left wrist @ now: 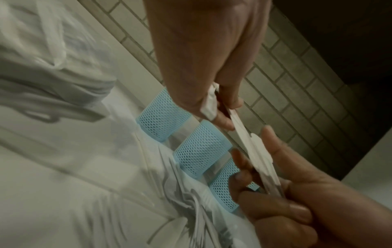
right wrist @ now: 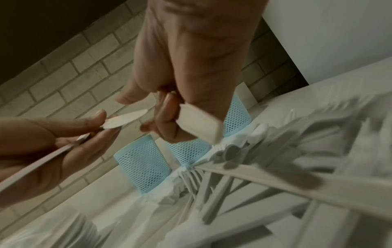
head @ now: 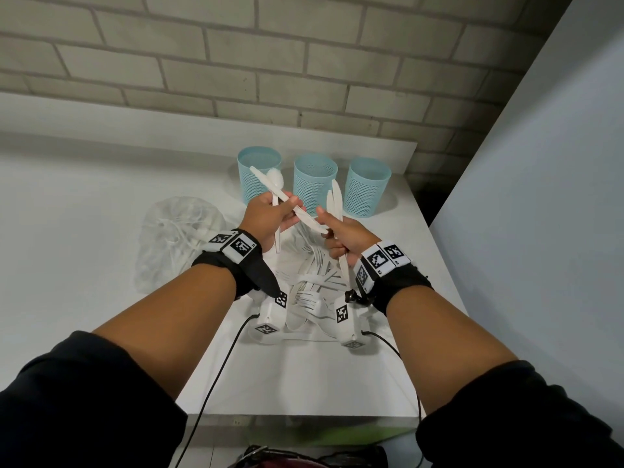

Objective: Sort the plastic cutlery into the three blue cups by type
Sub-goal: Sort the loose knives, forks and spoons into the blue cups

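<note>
White plastic cutlery (head: 314,292) lies heaped near the tabletop's (head: 84,204) right edge, below three blue cups (head: 315,184) along the rear edge. Left hand (head: 266,217) grips a spoon (head: 275,184) and a knife (head: 297,207); right hand (head: 347,238) grips knives (head: 335,197), fingers clenched. Clear bag (head: 175,238) lies left of the heap.

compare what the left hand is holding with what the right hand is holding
The left hand grips a spoon and a knife crossed over each other; the right hand grips a bundle of knives lying parallel. The left hand's pieces slant across toward the right hand, while the right hand's bundle stands nearly upright. Both sets are white plastic, held above the loose pile.
</note>
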A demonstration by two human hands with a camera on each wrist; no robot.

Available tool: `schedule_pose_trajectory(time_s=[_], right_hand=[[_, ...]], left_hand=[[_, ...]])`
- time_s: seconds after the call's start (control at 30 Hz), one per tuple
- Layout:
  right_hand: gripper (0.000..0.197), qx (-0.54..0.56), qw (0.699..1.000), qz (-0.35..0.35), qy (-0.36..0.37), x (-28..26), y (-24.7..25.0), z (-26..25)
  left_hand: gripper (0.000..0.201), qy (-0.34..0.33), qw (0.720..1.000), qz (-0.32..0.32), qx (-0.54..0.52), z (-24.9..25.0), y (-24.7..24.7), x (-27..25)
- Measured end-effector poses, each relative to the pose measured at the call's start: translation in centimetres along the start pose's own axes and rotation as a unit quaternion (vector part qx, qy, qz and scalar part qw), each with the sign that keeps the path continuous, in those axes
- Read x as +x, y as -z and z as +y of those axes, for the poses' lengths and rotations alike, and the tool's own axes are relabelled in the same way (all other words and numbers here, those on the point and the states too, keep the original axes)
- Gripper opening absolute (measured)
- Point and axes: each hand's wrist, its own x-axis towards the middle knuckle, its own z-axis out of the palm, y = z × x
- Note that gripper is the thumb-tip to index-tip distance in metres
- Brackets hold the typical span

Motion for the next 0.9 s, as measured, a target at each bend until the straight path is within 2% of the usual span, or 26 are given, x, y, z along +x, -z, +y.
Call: schedule_pose_trajectory(time_s=[0.17,0.3,0.4,0.5,0.57,0.63,0.73,0.83,0.9], right_hand=[[0.02,0.008,1.0,-0.016,-0.016,0.2,0.4,0.4],[0.026,0.027,0.998,0.054,-0.018,0.0,1.6,0.0],[0.028,0.047,0.991,0.126,-0.005,0.2,2.4,-0.3],[0.026,0.109,0.977,0.18,0.023,0.7,2.2,-0.9],[0.022,0.185,0.967,0.171,0.04,0.9,1.5,-1.6],[0.018,0.235,0.962,0.132,0.051,0.8,0.7,-2.4],[0.026,0.237,0.965,0.088,0.063,0.7,-0.4,-2.9],[0.027,0.247,0.962,0.092,0.066,0.7,-1.1,-3.2],[0.026,0.279,0.954,0.085,0.066,0.6,-1.5,-3.3]], left_hand=[[0.011,0.012,1.0,0.009,-0.024,-0.3,-0.2,-0.1],[0.025,0.033,0.994,0.054,-0.09,0.2,0.2,0.2],[0.014,0.039,0.992,0.062,-0.107,0.3,1.0,0.3],[0.008,0.054,0.992,0.032,-0.106,0.0,1.0,0.0],[0.01,0.056,0.994,0.021,-0.092,-0.3,0.6,-0.3],[0.009,0.053,0.995,0.014,-0.078,-0.6,0.4,-0.5],[0.006,0.052,0.996,0.011,-0.072,-1.0,0.4,-0.5],[0.012,0.055,0.997,-0.004,-0.048,-1.2,0.5,-0.6],[0.011,0.06,0.998,-0.02,0.009,-1.2,0.4,-0.9]])
